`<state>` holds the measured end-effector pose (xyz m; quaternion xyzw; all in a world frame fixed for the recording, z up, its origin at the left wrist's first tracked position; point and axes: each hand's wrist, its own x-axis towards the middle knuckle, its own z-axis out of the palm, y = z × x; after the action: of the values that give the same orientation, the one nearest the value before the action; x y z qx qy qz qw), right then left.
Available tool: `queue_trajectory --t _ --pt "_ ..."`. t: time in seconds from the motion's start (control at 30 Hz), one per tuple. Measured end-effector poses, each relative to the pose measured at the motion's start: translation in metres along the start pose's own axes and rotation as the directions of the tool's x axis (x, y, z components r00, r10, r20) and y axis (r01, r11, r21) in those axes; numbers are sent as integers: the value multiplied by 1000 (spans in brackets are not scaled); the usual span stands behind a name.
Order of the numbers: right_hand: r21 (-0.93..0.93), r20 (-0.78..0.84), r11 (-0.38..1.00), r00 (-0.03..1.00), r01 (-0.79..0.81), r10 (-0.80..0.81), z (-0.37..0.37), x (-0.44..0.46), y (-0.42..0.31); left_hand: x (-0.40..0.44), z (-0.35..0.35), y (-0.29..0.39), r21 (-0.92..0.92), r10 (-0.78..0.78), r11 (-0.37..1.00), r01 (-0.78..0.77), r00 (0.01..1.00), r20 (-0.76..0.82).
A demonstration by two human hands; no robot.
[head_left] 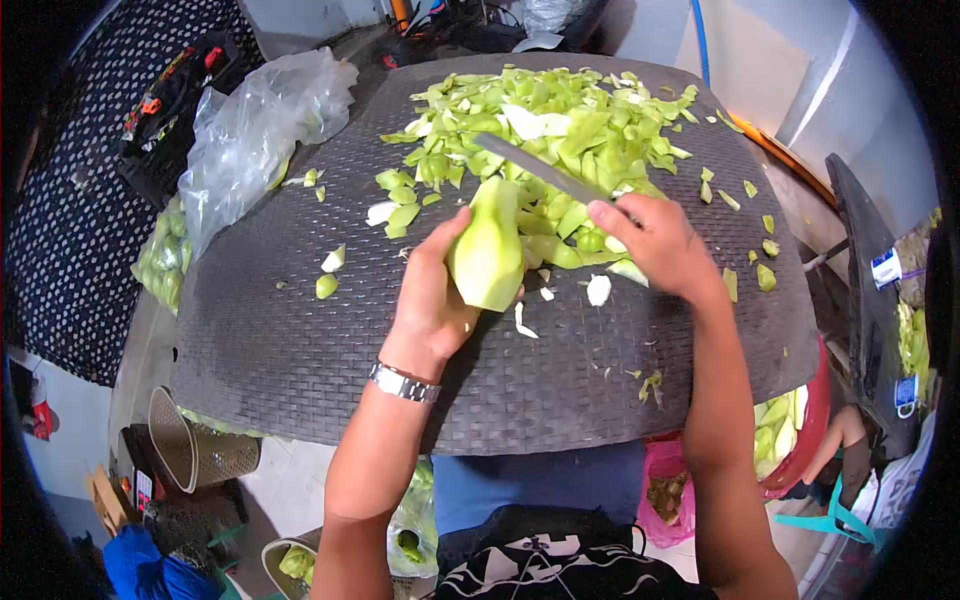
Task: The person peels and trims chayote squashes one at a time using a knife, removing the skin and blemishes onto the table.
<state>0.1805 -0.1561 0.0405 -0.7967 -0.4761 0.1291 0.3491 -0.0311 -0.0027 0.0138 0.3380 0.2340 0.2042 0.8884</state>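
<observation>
My left hand point(437, 285) is wrapped around a pale green, pear-shaped, peeled chayote point(487, 255), its narrow end tilted up and away from me. The surface shows flat cut facets. A knife point(540, 168) is gripped in my right hand point(655, 240), its long blade pointing up and left, a little above the chayote's top. The handle is mostly hidden in my fingers. Beyond both hands, a wide heap of green peelings point(570, 110) covers the far part of the dark woven tabletop point(320, 370). Loose scraps lie around the chayote.
A clear plastic bag point(265, 125) lies on the table's left edge, above a bag of green produce point(163, 260). Below stand a beige basket point(205, 450) and, at right, a red basin point(815, 430) holding pale green pieces. A pink bag point(665, 495) sits near my legs.
</observation>
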Motion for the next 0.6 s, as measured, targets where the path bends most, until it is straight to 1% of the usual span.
queue_trajectory --t 0.03,0.07,0.1,0.13,0.17,0.23,0.27,0.37,0.43,0.47,0.53,0.6 --pt "100 14 993 998 58 -59 5 -2 -5 2 -4 -3 22 43 999 -42 999 -12" --pt "99 69 994 996 46 -52 13 -8 -13 3 -7 -8 45 83 996 -81 996 -24" --pt "44 111 994 989 95 -100 20 -16 -24 3 -10 -11 71 118 991 -115 992 -37" --pt "-8 150 989 978 149 -146 25 -23 -36 4 -4 -12 34 105 994 -102 992 -69" --pt "-57 191 977 963 205 -191 30 -26 -44 -2 3 -10 33 112 993 -112 994 -6" --pt "-141 192 962 960 234 -206 38 -29 -47 -2 2 -12 33 147 989 -147 989 -10" --pt "-189 190 950 958 249 -214 39 -29 -47 -2 3 -12 28 136 990 -136 991 2" --pt "-204 143 943 961 263 -238 40 -26 -38 -2 3 -10 31 105 994 -106 994 23" --pt "-255 69 924 958 286 -278 39 -21 -29 -4 -2 -10 66 89 994 -90 996 22" --pt "-282 33 913 954 294 -297 38 -21 -25 -4 -2 -11 40 90 995 -90 996 -1" --pt "-346 -16 906 963 246 -268 32 -19 -23 -5 -2 -12 -13 97 995 -98 994 -46" --pt "-391 -79 901 969 186 -235 24 -18 -21 -4 -7 -9 68 59 996 -57 998 -25"
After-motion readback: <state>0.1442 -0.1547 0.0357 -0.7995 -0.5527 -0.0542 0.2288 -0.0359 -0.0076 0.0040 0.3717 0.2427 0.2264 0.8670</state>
